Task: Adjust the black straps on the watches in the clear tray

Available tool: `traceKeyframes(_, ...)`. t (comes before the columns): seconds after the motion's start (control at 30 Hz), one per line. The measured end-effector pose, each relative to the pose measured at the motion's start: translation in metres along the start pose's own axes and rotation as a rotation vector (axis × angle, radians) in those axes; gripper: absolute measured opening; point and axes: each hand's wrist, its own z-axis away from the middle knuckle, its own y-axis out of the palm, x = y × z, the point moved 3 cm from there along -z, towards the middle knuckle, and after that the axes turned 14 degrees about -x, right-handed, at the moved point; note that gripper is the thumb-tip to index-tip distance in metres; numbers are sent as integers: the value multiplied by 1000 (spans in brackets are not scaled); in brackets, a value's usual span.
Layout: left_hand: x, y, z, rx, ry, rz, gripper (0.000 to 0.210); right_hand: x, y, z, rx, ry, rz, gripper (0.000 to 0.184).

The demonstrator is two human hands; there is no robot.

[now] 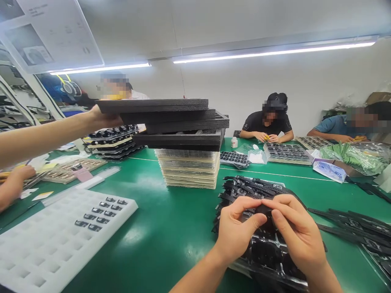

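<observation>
My left hand (234, 232) and my right hand (301, 234) meet at the right of the table, fingertips almost touching. Both pinch a small black part (265, 210), mostly covered by the fingers, so its exact kind does not show. Below them lies a clear plastic tray (276, 266) with black compartments. Black watch straps (244, 186) lie across its far part and hang over its left side. More black straps (354, 230) lie in a loose pile to the right of my right hand.
A co-worker's arm (55, 132) reaches in from the left, holding black foam trays (183, 140) over a stack of pale trays (189, 169). At the left, a white foam tray (55, 240) holds several small black pieces. Other people sit across the green table (146, 232).
</observation>
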Motion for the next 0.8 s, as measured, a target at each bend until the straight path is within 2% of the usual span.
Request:
traceKeyframes(0.07,0,0,-1,7,10,-7,23,-1,0,-1,66,-4,-23,36)
traceKeyframes(0.37,-2,1,2,-9,58,-103,23,-4,3,0,148,30,12,38)
traceKeyframes(0.43,-1,0,2,-11,61,-113,24,-7,5,0,133,77,1,34)
traceKeyframes(0.53,-2,-1,3,41,92,-119,28,-14,7,2,31,229,-99,31)
traceKeyframes(0.6,-5,-2,2,99,159,-141,28,-18,9,4,-16,360,-205,31)
traceKeyframes(0.67,-8,-4,0,128,258,-187,23,-21,9,5,-8,474,-280,35)
traceKeyframes(0.73,-12,-5,-2,128,389,-247,16,-22,10,5,29,557,-305,40)
traceKeyframes(0.8,-16,-6,-4,126,576,-319,12,-21,9,5,65,619,-306,44)
